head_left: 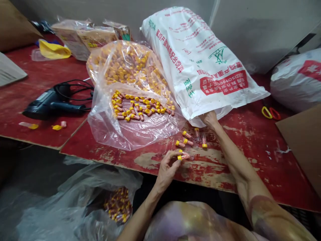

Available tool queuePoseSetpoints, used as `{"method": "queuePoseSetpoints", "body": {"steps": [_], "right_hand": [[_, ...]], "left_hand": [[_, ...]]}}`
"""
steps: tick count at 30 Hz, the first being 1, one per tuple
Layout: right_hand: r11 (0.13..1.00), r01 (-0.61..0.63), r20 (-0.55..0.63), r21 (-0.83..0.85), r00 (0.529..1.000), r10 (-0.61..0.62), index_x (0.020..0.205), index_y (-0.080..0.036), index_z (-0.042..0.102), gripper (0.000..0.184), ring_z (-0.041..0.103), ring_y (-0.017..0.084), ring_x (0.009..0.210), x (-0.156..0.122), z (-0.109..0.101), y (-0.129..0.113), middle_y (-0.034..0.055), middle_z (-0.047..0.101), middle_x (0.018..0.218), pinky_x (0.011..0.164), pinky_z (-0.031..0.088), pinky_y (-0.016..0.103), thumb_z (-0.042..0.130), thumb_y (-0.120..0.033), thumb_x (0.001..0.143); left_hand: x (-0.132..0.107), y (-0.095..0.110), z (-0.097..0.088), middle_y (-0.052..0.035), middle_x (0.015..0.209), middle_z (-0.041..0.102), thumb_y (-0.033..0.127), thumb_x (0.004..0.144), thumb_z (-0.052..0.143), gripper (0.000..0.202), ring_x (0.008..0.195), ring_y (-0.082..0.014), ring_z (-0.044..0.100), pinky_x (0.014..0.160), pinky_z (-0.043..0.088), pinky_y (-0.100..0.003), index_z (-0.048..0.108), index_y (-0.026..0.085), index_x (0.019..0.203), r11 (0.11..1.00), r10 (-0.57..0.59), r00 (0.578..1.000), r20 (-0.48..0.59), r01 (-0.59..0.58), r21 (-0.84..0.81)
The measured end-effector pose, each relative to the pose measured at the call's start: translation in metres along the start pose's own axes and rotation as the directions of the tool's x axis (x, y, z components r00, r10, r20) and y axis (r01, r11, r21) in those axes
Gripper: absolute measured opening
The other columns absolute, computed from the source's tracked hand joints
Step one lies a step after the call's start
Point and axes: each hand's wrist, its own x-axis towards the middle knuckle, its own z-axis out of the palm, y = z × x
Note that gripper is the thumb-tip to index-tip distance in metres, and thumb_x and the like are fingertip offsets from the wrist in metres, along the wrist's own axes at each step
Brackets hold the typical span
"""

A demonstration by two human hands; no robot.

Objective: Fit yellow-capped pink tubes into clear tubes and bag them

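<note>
My left hand point(168, 167) pinches a small clear tube with a yellow cap point(182, 156) near the front edge of the red table point(250, 147). My right hand point(209, 119) reaches into the mouth of a large white printed sack point(198, 63); its fingers are hidden inside. Several more yellow-capped tubes point(190, 139) lie loose on the table between my hands. A clear plastic bag point(130, 93) full of the same tubes lies open to the left of the sack.
A black heat gun point(50, 102) with its cable lies at the left, with loose caps point(57, 127) nearby. Scissors with yellow and red handles point(270, 113), a cardboard sheet point(303, 140) and another white bag point(298, 80) are at right. A plastic bag of tubes point(117, 204) sits below the table.
</note>
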Motion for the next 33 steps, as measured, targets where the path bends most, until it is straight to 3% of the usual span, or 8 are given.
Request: {"method": "queuePoseSetpoints", "body": {"steps": [4, 8, 11, 13, 18, 24, 28, 33], "right_hand": [[0.935, -0.1, -0.025, 0.34, 0.993, 0.116, 0.11, -0.016, 0.061, 0.037, 0.057, 0.022, 0.092, -0.074, -0.024, -0.002, 0.0083, 0.063, 0.1, 0.083, 0.047, 0.036, 0.054, -0.031, 0.077], [0.573, -0.203, 0.118, 0.794, 0.976, 0.182, 0.123, -0.023, 0.05, 0.051, 0.058, 0.015, 0.085, -0.133, -0.035, -0.027, 0.0029, 0.061, 0.099, 0.074, 0.049, 0.029, 0.064, -0.031, 0.074], [0.321, -0.219, 0.15, 0.921, 0.962, 0.227, 0.105, -0.024, 0.053, 0.041, 0.059, 0.014, 0.076, -0.152, -0.032, -0.048, 0.0013, 0.063, 0.093, 0.067, 0.05, 0.028, 0.07, -0.032, 0.069], [0.24, -0.21, 0.151, 0.948, 0.958, 0.245, 0.096, -0.024, 0.051, 0.038, 0.061, 0.015, 0.075, -0.16, -0.026, -0.059, 0.0018, 0.064, 0.091, 0.068, 0.051, 0.03, 0.073, -0.034, 0.066], [0.32, -0.242, 0.209, 0.916, 0.969, 0.133, 0.09, -0.022, 0.05, 0.032, 0.062, 0.016, 0.088, -0.171, -0.015, -0.084, 0.0034, 0.065, 0.099, 0.077, 0.05, 0.03, 0.072, -0.033, 0.069], [0.72, -0.212, 0.273, 0.661, 0.961, 0.032, 0.097, -0.021, 0.056, 0.017, 0.058, 0.014, 0.076, -0.179, -0.026, -0.094, 0.0013, 0.063, 0.088, 0.063, 0.046, 0.023, 0.054, -0.026, 0.081], [0.723, -0.181, 0.295, 0.667, 0.955, -0.034, 0.107, -0.02, 0.058, 0.025, 0.059, 0.015, 0.081, -0.185, -0.023, -0.098, 0.0037, 0.064, 0.097, 0.067, 0.047, 0.025, 0.05, -0.029, 0.086], [0.691, -0.162, 0.172, 0.705, 0.984, 0.055, 0.108, -0.02, 0.058, 0.027, 0.059, 0.013, 0.068, -0.198, 0.003, -0.11, 0.0034, 0.065, 0.09, 0.062, 0.048, 0.025, 0.05, -0.032, 0.086]], "left_hand": [[0.006, -0.005, 0.003, -0.0036, 0.101, 0.063, 0.029, 0.078, 0.066, 0.029, 0.075, -0.0124, 0.059, 0.07, 0.049, -0.025, 0.061, 0.021, 0.105, 0.972, -0.08, 0.995, -0.065, 0.064, -0.227], [0.013, -0.008, 0.016, -0.0032, 0.098, 0.063, 0.028, 0.075, 0.069, 0.028, 0.074, -0.0124, 0.06, 0.068, 0.049, -0.025, 0.061, 0.019, 0.101, 0.95, -0.072, 0.994, -0.079, 0.044, -0.308], [0.012, -0.006, 0.025, -0.0027, 0.097, 0.063, 0.028, 0.074, 0.07, 0.026, 0.074, -0.0115, 0.06, 0.069, 0.049, -0.024, 0.061, 0.019, 0.097, 0.952, -0.07, 0.992, -0.102, 0.036, -0.304], [0.008, -0.005, 0.029, -0.0021, 0.095, 0.063, 0.027, 0.074, 0.07, 0.025, 0.072, -0.0106, 0.06, 0.069, 0.049, -0.024, 0.061, 0.019, 0.096, 0.951, -0.074, 0.99, -0.118, 0.034, -0.308], [-0.002, 0.0, 0.033, -0.0017, 0.093, 0.065, 0.026, 0.069, 0.074, 0.027, 0.076, -0.0116, 0.062, 0.074, 0.049, -0.025, 0.063, 0.019, 0.093, 0.939, -0.076, 0.985, -0.156, 0.017, -0.345], [-0.008, 0.0, 0.036, -0.002, 0.079, 0.069, 0.026, 0.064, 0.077, 0.022, 0.068, -0.0115, 0.062, 0.071, 0.05, -0.025, 0.07, 0.015, 0.082, 0.947, -0.125, 0.949, -0.29, 0.027, -0.319], [-0.013, -0.005, 0.039, -0.0034, 0.081, 0.071, 0.029, 0.066, 0.075, 0.022, 0.074, -0.0152, 0.065, 0.076, 0.051, -0.028, 0.073, 0.017, 0.085, 0.947, -0.133, 0.939, -0.316, 0.026, -0.322], [-0.021, -0.008, 0.039, -0.0072, 0.102, 0.071, 0.033, 0.079, 0.064, 0.026, 0.096, -0.0207, 0.064, 0.087, 0.049, -0.032, 0.072, 0.019, 0.099, 0.983, -0.047, 0.957, -0.285, -0.005, -0.181]]}}
